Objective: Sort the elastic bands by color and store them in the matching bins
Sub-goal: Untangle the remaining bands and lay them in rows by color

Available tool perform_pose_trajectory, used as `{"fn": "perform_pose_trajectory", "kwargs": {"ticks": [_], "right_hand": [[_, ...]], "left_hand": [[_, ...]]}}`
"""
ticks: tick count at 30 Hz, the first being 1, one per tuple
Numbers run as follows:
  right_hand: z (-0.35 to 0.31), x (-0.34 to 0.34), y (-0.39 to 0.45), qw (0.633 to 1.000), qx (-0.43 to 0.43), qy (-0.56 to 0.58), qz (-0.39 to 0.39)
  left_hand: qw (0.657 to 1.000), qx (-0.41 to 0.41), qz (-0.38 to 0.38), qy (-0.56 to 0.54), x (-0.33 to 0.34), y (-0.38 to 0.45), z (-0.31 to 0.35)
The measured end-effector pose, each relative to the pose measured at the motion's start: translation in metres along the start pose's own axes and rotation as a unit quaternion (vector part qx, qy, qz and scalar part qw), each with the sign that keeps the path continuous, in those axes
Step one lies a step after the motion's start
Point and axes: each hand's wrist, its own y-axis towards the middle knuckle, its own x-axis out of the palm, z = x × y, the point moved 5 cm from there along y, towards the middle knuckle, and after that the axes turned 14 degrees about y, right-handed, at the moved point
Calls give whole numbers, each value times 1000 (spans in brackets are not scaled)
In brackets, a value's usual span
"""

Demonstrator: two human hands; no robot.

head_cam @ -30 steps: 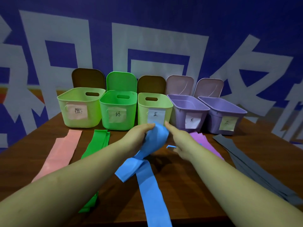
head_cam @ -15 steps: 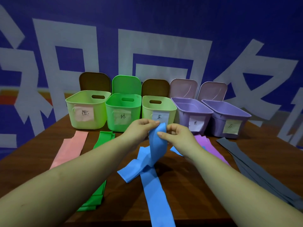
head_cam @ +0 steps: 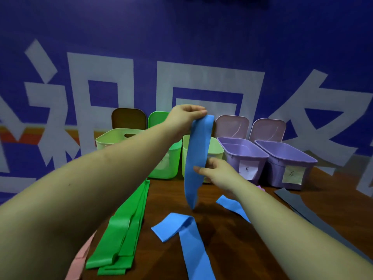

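Along the bottom edge of the frame, a blue band on the table [head_cam: 193, 245] is cut off, and a pink band [head_cam: 80, 259] at lower left is mostly hidden behind the left forearm. Beside it, green bands [head_cam: 125, 229] are spread on the wooden table [head_cam: 167, 199]; grey bands [head_cam: 290, 201] at lower right are partly covered by the right forearm. At centre, a hanging blue band [head_cam: 196, 158] is pinched near its middle by the right hand [head_cam: 218, 172] and at its top by the left hand [head_cam: 185, 116], fingers pressed together on it. Half a second ago the band was bunched low between both hands; it has since been lifted and drawn out long. Behind it, the middle bin [head_cam: 216, 150] and its label are largely hidden; the purple bins [head_cam: 262, 156] at right remain legible only as blurred labels.
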Motion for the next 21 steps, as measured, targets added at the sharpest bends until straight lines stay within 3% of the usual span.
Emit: {"fn": "perform_pose_trajectory", "kwargs": {"ticks": [6, 11, 21], "right_hand": [[1, 8, 3, 1000, 7, 24, -6], [-6, -1, -4, 998, -22, 52, -1], [30, -45, -73, 998, 47, -38, 22]], "left_hand": [[996, 43, 77, 5, -27, 20, 42], [994, 50, 98, 25, -38, 27, 47], [995, -64, 58, 45, -5, 3, -62]]}}
